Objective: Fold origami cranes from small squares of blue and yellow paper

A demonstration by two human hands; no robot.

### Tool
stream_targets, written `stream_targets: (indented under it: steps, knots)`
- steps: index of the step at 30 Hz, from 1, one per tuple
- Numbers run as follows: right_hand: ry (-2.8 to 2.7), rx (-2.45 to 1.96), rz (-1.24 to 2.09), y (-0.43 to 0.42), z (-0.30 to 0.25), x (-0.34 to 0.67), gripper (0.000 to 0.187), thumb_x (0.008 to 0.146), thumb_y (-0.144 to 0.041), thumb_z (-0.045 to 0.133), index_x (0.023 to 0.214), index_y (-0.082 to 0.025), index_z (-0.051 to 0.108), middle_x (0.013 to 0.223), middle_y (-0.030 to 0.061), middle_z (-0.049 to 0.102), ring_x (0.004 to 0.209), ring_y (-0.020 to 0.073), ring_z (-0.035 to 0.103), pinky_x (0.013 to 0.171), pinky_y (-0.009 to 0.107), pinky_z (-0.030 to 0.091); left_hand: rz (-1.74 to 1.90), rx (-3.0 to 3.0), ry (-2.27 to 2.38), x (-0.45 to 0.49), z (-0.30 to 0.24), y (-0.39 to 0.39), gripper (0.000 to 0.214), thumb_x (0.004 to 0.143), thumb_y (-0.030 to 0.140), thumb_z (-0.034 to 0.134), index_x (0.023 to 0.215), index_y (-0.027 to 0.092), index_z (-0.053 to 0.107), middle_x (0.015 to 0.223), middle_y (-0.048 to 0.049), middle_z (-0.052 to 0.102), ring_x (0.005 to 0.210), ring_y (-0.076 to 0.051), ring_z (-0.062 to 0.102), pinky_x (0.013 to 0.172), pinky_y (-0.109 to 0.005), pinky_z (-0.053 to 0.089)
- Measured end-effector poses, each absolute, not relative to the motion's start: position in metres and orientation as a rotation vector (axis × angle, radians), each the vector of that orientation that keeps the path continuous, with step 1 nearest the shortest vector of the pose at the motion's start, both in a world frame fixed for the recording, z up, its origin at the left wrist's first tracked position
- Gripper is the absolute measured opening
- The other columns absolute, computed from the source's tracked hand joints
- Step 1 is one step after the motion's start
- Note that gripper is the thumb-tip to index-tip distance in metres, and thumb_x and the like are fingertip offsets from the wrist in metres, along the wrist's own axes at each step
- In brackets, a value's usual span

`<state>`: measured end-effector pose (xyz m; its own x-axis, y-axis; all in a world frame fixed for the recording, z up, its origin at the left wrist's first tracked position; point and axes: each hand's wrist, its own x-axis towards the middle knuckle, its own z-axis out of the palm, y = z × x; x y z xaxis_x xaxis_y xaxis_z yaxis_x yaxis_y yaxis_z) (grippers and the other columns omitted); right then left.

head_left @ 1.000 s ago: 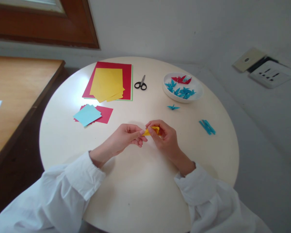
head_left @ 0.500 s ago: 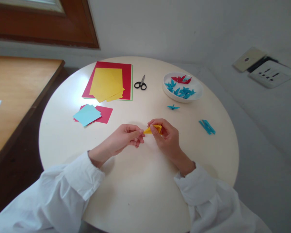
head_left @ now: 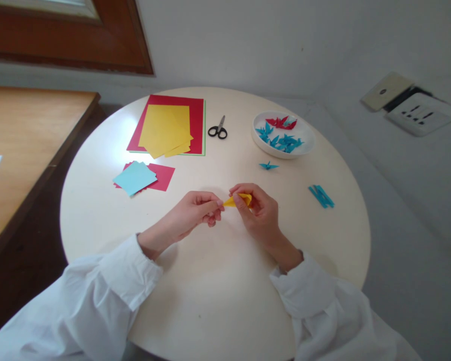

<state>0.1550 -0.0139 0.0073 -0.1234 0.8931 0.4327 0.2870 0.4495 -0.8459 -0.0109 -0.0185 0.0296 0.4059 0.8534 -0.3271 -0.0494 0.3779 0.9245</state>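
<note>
A small folded yellow paper (head_left: 231,202) is held between my two hands, above the near middle of the round white table (head_left: 210,291). My left hand (head_left: 197,210) pinches its pointed left tip between thumb and fingers. Around its wider right part, the thumb and fingers of my right hand (head_left: 259,210) are closed, covering some of the folds. Beyond my right hand a single blue paper crane (head_left: 268,166) lies on the tabletop.
Blue and red paper cranes (head_left: 285,143) fill a white dish (head_left: 261,145) at the back right. Black-handled scissors (head_left: 218,131) lie left of it, near yellow sheets (head_left: 165,128) on red ones. Light blue squares (head_left: 134,178) sit front left; blue strips (head_left: 321,196) lie right.
Almost nothing differs. The fingers of my left hand have curled in slightly at the paper's tip, and both hands keep their hold on the yellow paper.
</note>
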Motion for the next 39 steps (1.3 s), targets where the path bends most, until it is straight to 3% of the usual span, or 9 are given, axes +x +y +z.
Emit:
stream_targets:
  steps: [7, 15, 32, 39]
  knots:
    - [-1.669, -1.029, 0.695, -0.014, 0.007, 0.155, 0.005, 0.082, -0.022, 0.053, 0.079, -0.021, 0.057, 0.081, 0.0033, 0.065, 0.075, 0.0151, 0.061, 0.06, 0.027, 0.047, 0.725, 1.079, 1.005, -0.011, 0.026, -0.018, 0.012, 0.071, 0.015, 0.051, 0.061, 0.014, 0.058, 0.058, 0.0015, 0.053, 0.051, -0.007, 0.045, 0.053, -0.022, 0.037]
    - [-1.677, -1.01, 0.709, -0.015, 0.009, 0.154, 0.004, 0.082, -0.02, 0.054, 0.079, -0.021, 0.057, 0.082, 0.0031, 0.065, 0.072, 0.0139, 0.06, 0.058, 0.026, 0.046, 0.696, 1.106, 0.941, -0.009, 0.027, -0.019, 0.03, 0.082, 0.039, 0.055, 0.067, 0.013, 0.06, 0.065, -0.0017, 0.059, 0.057, -0.009, 0.05, 0.058, -0.024, 0.042]
    - [-1.592, -1.039, 0.914, -0.015, 0.009, 0.153, 0.005, 0.082, -0.025, 0.056, 0.081, -0.02, 0.058, 0.087, 0.0042, 0.066, 0.081, 0.0152, 0.063, 0.069, 0.028, 0.052, 0.771, 1.468, 1.124, -0.009, 0.037, -0.02, 0.022, 0.081, 0.029, 0.052, 0.07, 0.013, 0.064, 0.067, -0.003, 0.065, 0.054, -0.009, 0.053, 0.053, -0.022, 0.043]
    - [-1.557, -1.07, 0.936, -0.014, 0.008, 0.152, 0.006, 0.08, -0.025, 0.057, 0.078, -0.02, 0.059, 0.085, 0.004, 0.067, 0.074, 0.0136, 0.063, 0.063, 0.025, 0.053, 0.774, 1.533, 1.19, -0.01, 0.028, -0.022, 0.021, 0.081, 0.029, 0.051, 0.07, 0.015, 0.062, 0.065, -0.0027, 0.064, 0.052, -0.01, 0.05, 0.049, -0.022, 0.04]
